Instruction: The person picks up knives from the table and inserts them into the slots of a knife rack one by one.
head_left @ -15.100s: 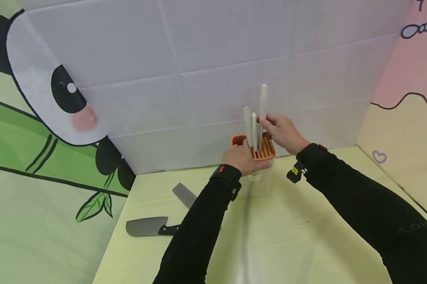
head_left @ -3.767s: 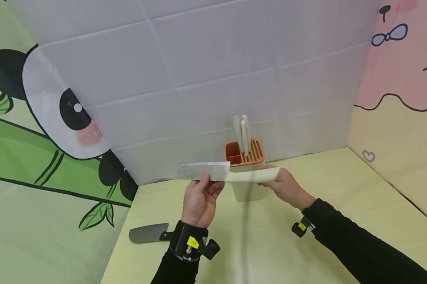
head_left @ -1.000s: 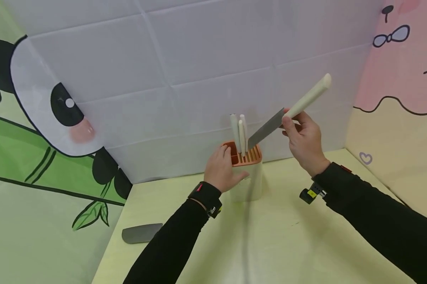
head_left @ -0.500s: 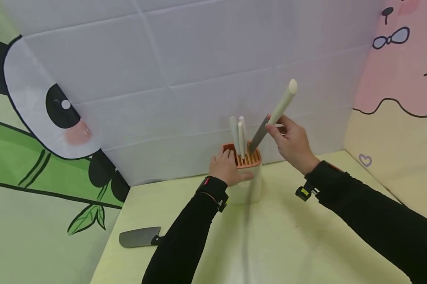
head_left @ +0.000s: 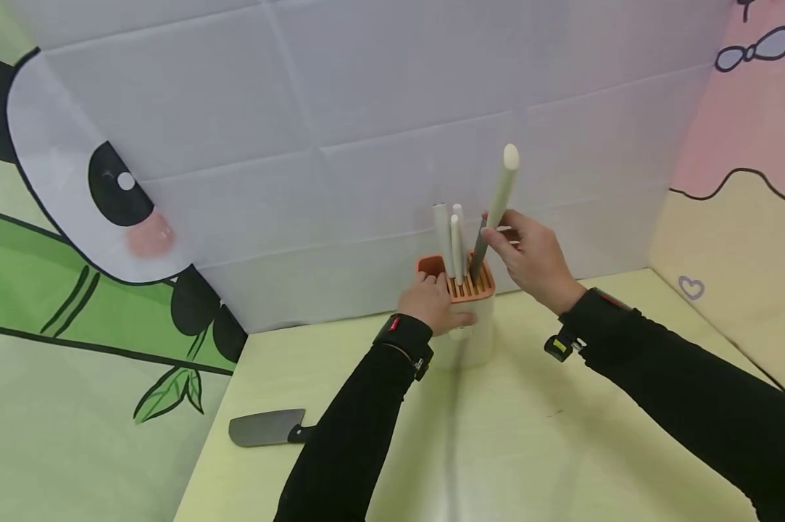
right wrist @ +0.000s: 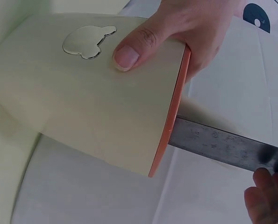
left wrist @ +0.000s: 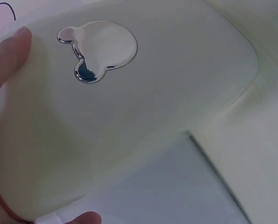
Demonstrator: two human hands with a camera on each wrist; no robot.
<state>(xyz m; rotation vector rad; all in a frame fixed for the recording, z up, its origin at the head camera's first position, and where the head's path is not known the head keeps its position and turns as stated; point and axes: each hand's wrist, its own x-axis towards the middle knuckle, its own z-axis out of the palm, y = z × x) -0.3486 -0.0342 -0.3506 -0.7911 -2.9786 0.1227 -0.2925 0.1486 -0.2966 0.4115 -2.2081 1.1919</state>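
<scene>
My right hand (head_left: 534,254) pinches a white-handled knife (head_left: 502,188) where the handle meets the blade. The knife is nearly upright, and its broad grey blade (right wrist: 213,140) reaches the slotted side of a cream knife block (head_left: 480,337) with an orange top. In the right wrist view the blade passes behind the orange rim (right wrist: 171,116); how deep it goes is hidden. My left hand (head_left: 428,303) grips the block, thumb across its front and fingers over the top's left edge. Three white knife handles (head_left: 456,248) stand up from the block.
A cleaver (head_left: 266,428) with a black handle lies on the pale yellow table (head_left: 522,449) at the left, its handle partly behind my left sleeve. A white cloth wall (head_left: 366,210) rises right behind the block. Printed cloth panels border both sides.
The knife, held across both hands earlier, has swung upright in my right hand, its blade coming down to the slots. My left hand has left the blade and taken hold of the block.
</scene>
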